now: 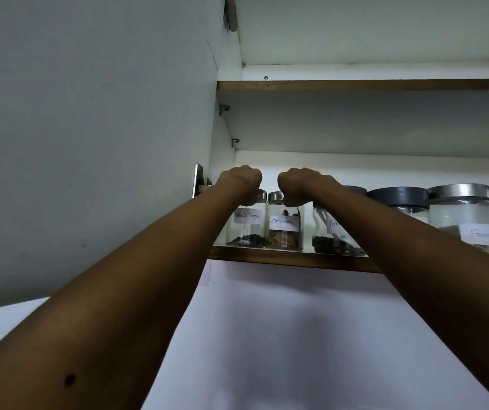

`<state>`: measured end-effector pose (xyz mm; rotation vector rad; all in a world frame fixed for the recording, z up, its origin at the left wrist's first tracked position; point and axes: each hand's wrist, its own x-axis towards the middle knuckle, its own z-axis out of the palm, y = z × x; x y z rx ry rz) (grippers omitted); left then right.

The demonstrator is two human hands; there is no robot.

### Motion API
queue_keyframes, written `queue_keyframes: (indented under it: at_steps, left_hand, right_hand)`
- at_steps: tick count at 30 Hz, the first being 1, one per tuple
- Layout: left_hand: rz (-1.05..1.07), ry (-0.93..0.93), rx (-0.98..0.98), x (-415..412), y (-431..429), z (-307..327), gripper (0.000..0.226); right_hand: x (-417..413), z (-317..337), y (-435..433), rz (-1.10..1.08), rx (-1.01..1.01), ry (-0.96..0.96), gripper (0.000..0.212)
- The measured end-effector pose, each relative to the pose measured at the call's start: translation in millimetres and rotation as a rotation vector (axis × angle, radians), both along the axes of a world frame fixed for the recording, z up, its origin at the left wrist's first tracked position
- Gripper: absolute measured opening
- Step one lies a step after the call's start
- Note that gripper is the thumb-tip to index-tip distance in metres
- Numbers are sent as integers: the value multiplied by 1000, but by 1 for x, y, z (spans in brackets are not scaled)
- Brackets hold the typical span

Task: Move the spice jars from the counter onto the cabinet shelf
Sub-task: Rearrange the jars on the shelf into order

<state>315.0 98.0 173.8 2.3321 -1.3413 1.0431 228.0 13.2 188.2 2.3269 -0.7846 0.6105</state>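
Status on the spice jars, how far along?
Done: jars line the lower shelf, from the Black Pepper jar past the dark-lidded jar. In hand: the right hand curls over the lid of the Cinnamon jar; the left hand sits atop the Black Pepper jar, its grip hidden. Both jars stand on the shelf. Left: letting go; the counter is out of view, so remaining jars are unknown.

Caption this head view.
Left hand on the Black Pepper jar, right hand on the Cinnamon jar, both standing on the cabinet shelf.

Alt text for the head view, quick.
Both hands reach the lower cabinet shelf: the left hand grips the Black Pepper jar from above, the right hand the Cinnamon jar. More lidded jars stand to their right.
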Motion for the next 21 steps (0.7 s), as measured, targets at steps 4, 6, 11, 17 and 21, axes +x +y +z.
queue_keyframes:
  at_steps: [4, 6, 11, 17, 21]
  left_hand:
    - [1, -9, 18, 10, -14, 1, 28]
    - [4, -6, 22, 15, -20, 1, 29]
    - [37, -28, 34, 28, -37, -4, 30]
    - [95, -6, 89, 40, -55, -7, 34]
    - [138, -9, 122, 47, -63, -9, 37]
  right_hand:
    - [17, 1, -6, -25, 1, 6, 16]
    - [25, 0, -7, -36, -15, 15, 11]
    - [38, 0, -15, -36, -27, 7, 11]
    - [52, -2, -28, -46, -24, -14, 9]
    - [64, -3, -37, -55, -1, -9, 22]
